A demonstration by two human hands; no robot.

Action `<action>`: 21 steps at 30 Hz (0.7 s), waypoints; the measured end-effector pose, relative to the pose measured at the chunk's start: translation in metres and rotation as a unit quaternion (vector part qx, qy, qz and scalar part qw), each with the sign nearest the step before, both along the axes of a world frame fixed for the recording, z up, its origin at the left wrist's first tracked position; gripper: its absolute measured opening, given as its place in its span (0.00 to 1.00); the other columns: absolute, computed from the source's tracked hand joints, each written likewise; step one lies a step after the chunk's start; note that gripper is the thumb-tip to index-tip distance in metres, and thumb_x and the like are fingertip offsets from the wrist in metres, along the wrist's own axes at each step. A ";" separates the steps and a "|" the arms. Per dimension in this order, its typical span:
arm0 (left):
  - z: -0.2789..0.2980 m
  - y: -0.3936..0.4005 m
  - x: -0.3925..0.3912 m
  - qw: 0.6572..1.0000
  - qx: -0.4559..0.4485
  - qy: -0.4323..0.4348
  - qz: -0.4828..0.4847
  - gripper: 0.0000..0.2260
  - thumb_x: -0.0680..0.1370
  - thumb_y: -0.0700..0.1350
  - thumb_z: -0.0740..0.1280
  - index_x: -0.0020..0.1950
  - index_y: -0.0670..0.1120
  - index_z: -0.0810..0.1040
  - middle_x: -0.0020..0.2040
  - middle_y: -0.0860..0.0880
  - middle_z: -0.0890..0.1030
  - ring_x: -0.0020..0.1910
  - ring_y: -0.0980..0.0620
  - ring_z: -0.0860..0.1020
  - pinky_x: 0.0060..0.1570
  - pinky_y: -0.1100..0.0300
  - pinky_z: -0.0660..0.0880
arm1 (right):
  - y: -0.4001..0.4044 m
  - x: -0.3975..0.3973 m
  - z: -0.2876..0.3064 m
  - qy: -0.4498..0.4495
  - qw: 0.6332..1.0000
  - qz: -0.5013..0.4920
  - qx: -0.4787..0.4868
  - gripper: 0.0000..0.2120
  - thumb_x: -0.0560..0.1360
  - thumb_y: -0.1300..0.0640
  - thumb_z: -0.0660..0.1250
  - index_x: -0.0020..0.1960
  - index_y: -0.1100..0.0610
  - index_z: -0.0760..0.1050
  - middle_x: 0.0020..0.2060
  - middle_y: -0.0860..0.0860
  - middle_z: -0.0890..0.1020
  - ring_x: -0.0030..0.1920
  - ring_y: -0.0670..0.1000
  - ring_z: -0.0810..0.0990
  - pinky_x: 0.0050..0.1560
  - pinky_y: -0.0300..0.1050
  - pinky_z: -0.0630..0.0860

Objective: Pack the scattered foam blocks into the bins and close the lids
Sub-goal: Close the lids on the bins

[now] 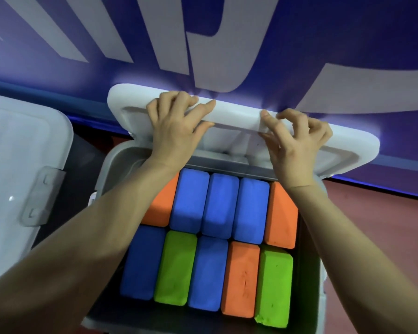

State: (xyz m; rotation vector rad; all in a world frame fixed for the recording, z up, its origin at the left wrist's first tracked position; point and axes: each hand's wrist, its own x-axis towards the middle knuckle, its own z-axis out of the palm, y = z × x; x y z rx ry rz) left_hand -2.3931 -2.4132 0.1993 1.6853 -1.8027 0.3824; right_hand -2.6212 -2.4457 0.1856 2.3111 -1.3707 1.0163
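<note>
Blue banner wall (323, 32) at 12 o'clock | left hand (176, 127) and right hand (297, 145) grip raised lid (237, 114) | bin (310, 297) full of foam blocks (223, 204) | risk: lid slips, pinching fingers.

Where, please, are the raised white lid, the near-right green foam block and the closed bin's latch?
white lid (239, 118), head view, front rim.
green foam block (274, 285), head view, top face.
latch (42, 196), head view, clear flap.

Both bare forearms stretched forward, roughly parallel. Left hand (176, 126) palm down, fingers curled over an edge, thumb out to the right. Right hand (297, 143) likewise curled, fingertips pinching that same edge.
</note>
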 end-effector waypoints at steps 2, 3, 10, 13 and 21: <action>0.016 0.002 0.001 1.000 -0.017 0.001 -0.001 0.15 0.68 0.52 0.74 0.53 0.52 0.82 0.48 0.50 0.77 0.50 0.49 0.67 0.50 0.53 0.60 | 0.001 0.000 0.019 -0.005 1.000 -0.003 -0.003 0.15 0.76 0.56 0.68 0.60 0.45 0.71 0.54 0.46 0.70 0.47 0.53 0.63 0.50 0.49 0.59; 0.025 0.002 0.002 1.000 -0.027 0.000 -0.006 0.15 0.68 0.52 0.74 0.53 0.52 0.81 0.49 0.51 0.74 0.50 0.48 0.67 0.50 0.53 0.61 | 0.003 0.001 0.029 -0.007 1.000 -0.004 -0.005 0.15 0.76 0.56 0.69 0.60 0.45 0.71 0.54 0.46 0.70 0.47 0.53 0.63 0.50 0.49 0.59; 0.125 -0.001 0.020 0.996 -0.079 0.001 -0.039 0.17 0.70 0.52 0.72 0.57 0.56 0.73 0.53 0.54 0.68 0.52 0.49 0.66 0.52 0.53 0.60 | 0.005 0.017 0.126 -0.027 0.998 -0.019 -0.062 0.16 0.76 0.55 0.71 0.61 0.45 0.72 0.52 0.46 0.70 0.47 0.53 0.64 0.50 0.49 0.60; 0.168 0.003 0.033 0.994 -0.099 0.002 -0.049 0.17 0.70 0.51 0.73 0.57 0.55 0.74 0.52 0.54 0.69 0.52 0.49 0.67 0.52 0.53 0.60 | 0.010 0.029 0.171 -0.029 0.995 -0.025 -0.087 0.17 0.75 0.56 0.72 0.60 0.45 0.72 0.52 0.46 0.70 0.47 0.54 0.65 0.50 0.50 0.61; 0.257 0.022 0.067 0.988 -0.134 -0.019 -0.073 0.16 0.73 0.50 0.71 0.59 0.53 0.73 0.52 0.52 0.69 0.51 0.48 0.67 0.51 0.53 0.60 | 0.038 0.057 0.269 0.001 0.991 -0.012 -0.137 0.19 0.75 0.60 0.72 0.63 0.48 0.72 0.53 0.47 0.71 0.49 0.55 0.66 0.51 0.52 0.62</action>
